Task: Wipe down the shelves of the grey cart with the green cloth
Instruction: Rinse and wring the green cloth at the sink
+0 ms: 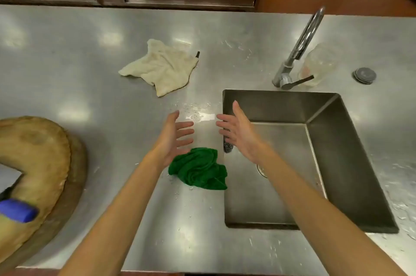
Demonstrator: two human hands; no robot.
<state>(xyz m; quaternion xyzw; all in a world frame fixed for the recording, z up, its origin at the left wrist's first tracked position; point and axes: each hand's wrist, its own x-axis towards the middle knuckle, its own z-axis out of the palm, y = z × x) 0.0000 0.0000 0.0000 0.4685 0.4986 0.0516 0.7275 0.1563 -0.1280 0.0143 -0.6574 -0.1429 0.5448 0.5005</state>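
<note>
Counter: steel worktop (90,68) lying wet around sink (360,163).
Green cloth (199,168): lying bunched just left of sink.
Hands: left hand (173,138), right hand (238,131) hovering spread open, gripping nothing.
White cloth (161,66): lying beyond sink's left.

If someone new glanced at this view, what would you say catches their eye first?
Most likely the green cloth, crumpled on the steel counter just left of the sink, the one vivid colour amid the grey. Above it hover both bare hands, the left hand and right hand, open, palms facing each other and holding nothing. Further back lies a cream cloth, with the tap at the sink's far edge.
</note>
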